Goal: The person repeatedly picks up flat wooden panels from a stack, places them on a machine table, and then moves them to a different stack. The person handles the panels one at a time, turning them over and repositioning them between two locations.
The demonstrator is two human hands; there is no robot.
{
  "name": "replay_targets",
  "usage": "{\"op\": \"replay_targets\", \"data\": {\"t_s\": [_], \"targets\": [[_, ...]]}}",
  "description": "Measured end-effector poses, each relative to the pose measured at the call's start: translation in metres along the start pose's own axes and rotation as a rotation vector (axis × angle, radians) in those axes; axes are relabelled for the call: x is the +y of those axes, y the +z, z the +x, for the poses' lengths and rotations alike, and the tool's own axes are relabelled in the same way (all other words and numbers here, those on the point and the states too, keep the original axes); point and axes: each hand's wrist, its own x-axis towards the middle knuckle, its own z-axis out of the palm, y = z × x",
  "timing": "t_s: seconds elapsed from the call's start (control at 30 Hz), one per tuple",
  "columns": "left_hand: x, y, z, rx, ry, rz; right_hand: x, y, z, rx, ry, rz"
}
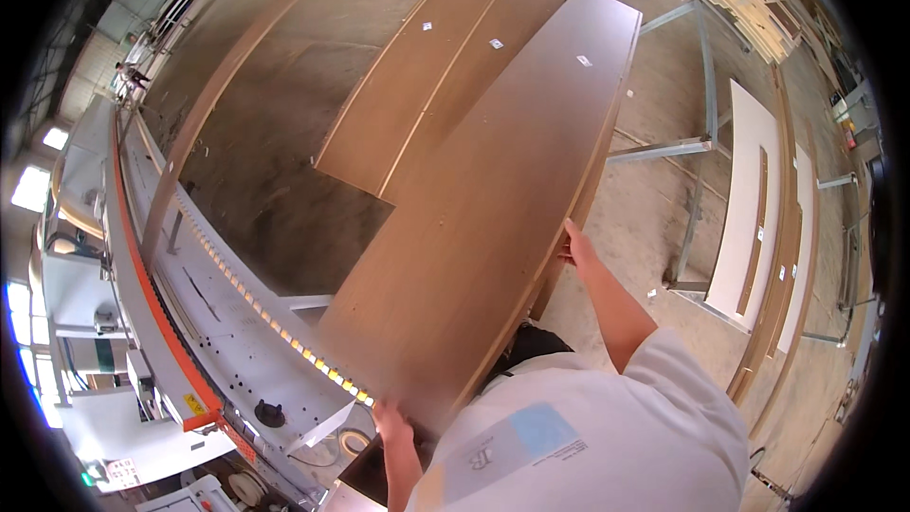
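Note:
A long brown wood panel [474,199] stretches from my waist away to the upper right, with a small white label near its far end. My right hand [575,245] grips its right long edge, thumb uppermost and the other fingers partly hidden below. At the near left corner, my left hand [391,415] closes on the panel's end, close beside the machine's row of yellow and white rollers [275,322]; its fingertips are blurred. Two similar brown panels [408,85] lie side by side beyond, partly covered by the held one.
A long grey machine bed [209,322] with an orange rail [161,294] runs along the left. A narrow brown strip [204,104] extends off it. To the right stand metal frames [706,85] and white panels [749,209]. Stacked boards [744,0] lie at the far right.

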Motion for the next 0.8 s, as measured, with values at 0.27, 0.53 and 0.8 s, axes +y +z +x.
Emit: {"op": "replay_targets", "data": {"t_s": [0.27, 0.53, 0.8], "targets": [[0.006, -0.191, 0.015, 0.187, 0.197, -0.101, 0.031, 0.05, -0.016, 0.134, 0.11, 0.061], [0.019, -0.376, 0.081, 0.654, 0.171, 0.454, 0.11, 0.148, -0.119, -0.135, 0.254, -0.227], [0.015, -0.276, 0.046, 1.149, 0.354, 1.317, 0.064, 0.11, -0.1, -0.37, 0.446, -0.37]]}}
